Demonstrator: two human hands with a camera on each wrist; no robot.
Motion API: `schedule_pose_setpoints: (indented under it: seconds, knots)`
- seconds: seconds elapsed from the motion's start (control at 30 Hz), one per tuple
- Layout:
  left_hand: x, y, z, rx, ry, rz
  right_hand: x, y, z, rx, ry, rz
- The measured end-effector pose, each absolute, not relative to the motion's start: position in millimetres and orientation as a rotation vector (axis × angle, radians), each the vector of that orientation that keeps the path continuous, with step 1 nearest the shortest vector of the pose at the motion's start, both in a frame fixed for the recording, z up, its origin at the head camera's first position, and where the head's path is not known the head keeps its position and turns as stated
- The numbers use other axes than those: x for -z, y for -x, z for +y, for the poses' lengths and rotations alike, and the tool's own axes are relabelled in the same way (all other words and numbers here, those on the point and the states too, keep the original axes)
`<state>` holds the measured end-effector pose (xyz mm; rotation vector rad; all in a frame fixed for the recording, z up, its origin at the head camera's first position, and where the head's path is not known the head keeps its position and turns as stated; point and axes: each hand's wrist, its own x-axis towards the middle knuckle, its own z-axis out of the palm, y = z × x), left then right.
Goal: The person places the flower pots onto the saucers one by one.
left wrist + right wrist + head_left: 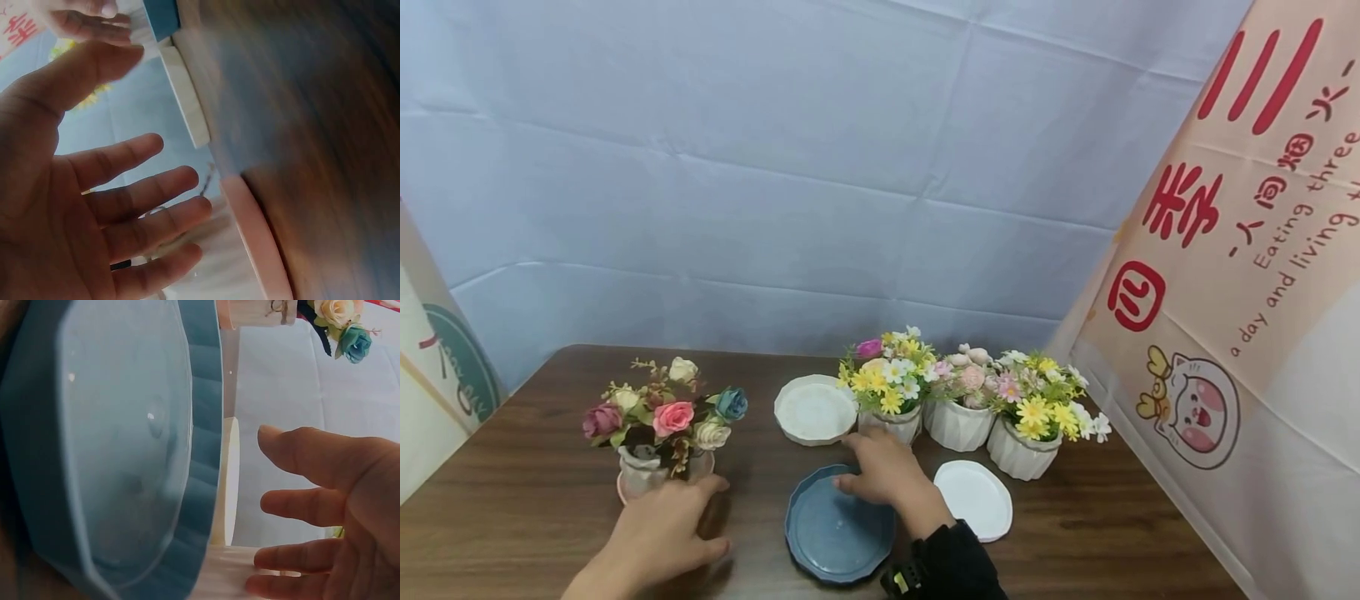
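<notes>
On the left of the table, a white pot [638,473] of mixed roses [673,418] stands on a pink saucer [621,490]. My left hand [662,529] is just in front of it with fingers spread and holding nothing; the left wrist view shows the fingertips near the pink saucer [257,240]. My right hand [886,471] reaches over the far edge of a blue plate [838,542], fingers stretched and slightly apart. Its fingertips overlap the lower part of a white pot [912,424] with yellow and white flowers [891,375]. Nothing shows between its thumb and fingers in the right wrist view.
A round white saucer [816,407] lies behind the blue plate, and a smaller white saucer [976,500] sits right of my right wrist. Two more white flower pots, one middle [958,426] and one right [1022,452], stand along the back right. A pale cloth [737,208] hangs behind the table.
</notes>
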<state>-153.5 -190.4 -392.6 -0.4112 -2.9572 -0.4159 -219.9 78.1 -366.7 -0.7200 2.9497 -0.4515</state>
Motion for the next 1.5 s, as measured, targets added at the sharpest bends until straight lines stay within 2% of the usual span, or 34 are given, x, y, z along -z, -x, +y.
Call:
schedule_pose_setpoints:
  seconds: [1.0, 1.5]
  knots:
    - [394.6, 181.9, -153.6, 0.496, 0.538, -2.903, 365.0, 220.8, 117.3, 0.647, 0.699, 2.956]
    - [394.2, 204.6, -145.1, 0.652, 0.366, -3.008, 369.4, 232.9, 144.0, 0.834, 0.484, 2.970]
